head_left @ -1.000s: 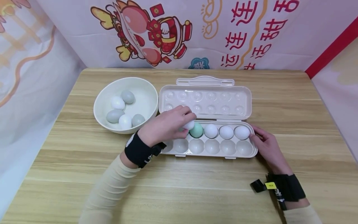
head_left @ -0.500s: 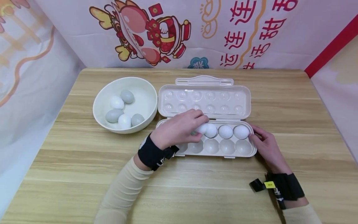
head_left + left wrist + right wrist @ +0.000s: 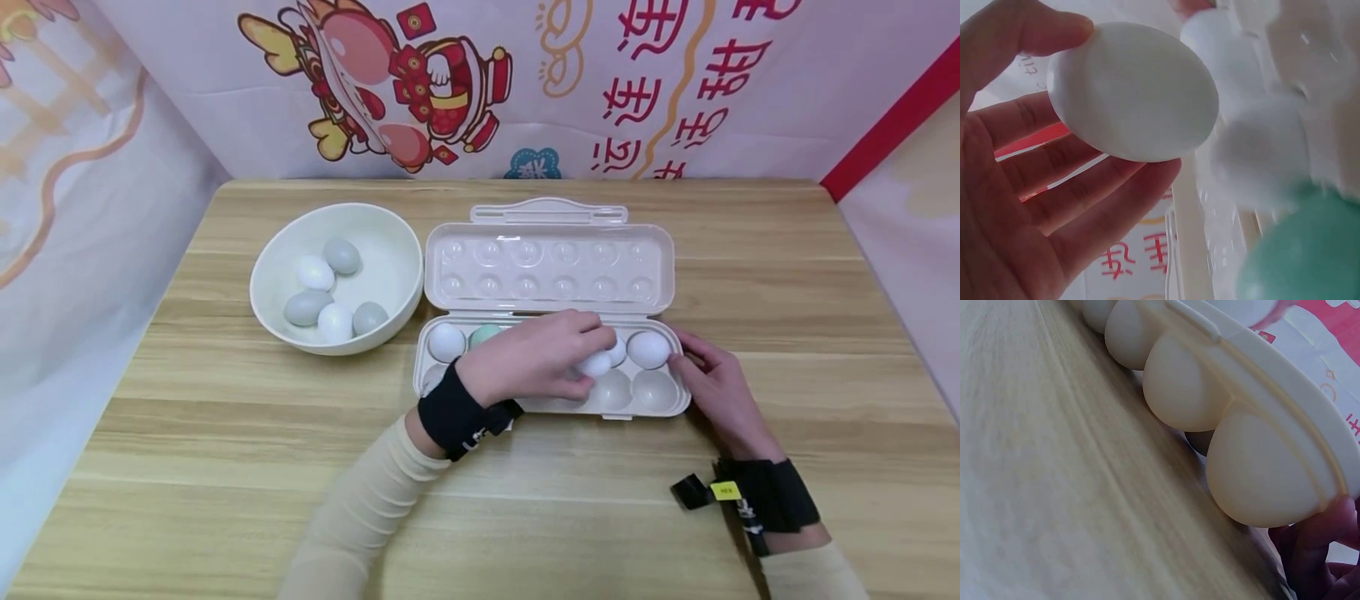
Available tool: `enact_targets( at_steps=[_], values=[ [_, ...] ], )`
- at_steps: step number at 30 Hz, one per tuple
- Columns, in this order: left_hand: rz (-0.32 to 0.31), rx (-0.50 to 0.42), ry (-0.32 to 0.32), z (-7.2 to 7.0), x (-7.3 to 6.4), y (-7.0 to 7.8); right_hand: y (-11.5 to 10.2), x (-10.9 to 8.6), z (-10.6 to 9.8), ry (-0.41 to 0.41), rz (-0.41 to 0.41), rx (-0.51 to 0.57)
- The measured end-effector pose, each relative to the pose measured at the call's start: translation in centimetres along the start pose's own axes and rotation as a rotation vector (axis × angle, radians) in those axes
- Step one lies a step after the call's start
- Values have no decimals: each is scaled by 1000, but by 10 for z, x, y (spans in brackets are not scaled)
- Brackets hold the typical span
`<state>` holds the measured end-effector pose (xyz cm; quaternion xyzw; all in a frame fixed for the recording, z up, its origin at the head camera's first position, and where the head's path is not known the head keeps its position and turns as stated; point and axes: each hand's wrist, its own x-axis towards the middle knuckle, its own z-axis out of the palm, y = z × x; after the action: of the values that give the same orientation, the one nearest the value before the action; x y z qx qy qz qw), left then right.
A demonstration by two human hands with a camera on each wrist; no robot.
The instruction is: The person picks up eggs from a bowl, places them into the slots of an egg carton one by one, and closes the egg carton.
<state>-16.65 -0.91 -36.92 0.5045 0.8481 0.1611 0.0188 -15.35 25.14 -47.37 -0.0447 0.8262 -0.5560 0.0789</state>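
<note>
My left hand [image 3: 536,358] pinches a white egg [image 3: 596,365] just above the open egg carton [image 3: 655,392]. In the left wrist view, thumb and fingertips hold the egg [image 3: 1135,94] at its sides. Eggs fill spots in the back row: a white one [image 3: 447,342] at the left end, a green one [image 3: 486,333] beside it, another white one [image 3: 648,349] at the right end. My left hand hides part of both rows. The visible front cups at the right hold nothing. My right hand [image 3: 716,392] grips the carton's right end, thumb against the rim in the right wrist view.
A cream bowl [image 3: 262,317] with several white and grey-blue eggs stands left of the carton. The carton's lid [image 3: 551,271] lies folded back behind it. A printed cloth [image 3: 555,125] hangs behind the wooden table [image 3: 562,517].
My left hand has moved right along the carton with the white egg, from near its left part to over its right half. My right hand has stayed at the right end.
</note>
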Motion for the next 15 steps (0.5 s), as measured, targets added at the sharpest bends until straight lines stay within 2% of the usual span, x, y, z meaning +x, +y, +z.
enact_targets(
  at_steps=[8, 15],
  values=[
    [40, -60, -25, 8, 26, 11, 1, 0, -2, 12, -14, 61],
    [33, -89, -78, 16, 42, 14, 2, 1, -1, 9, -16, 33]
  ],
)
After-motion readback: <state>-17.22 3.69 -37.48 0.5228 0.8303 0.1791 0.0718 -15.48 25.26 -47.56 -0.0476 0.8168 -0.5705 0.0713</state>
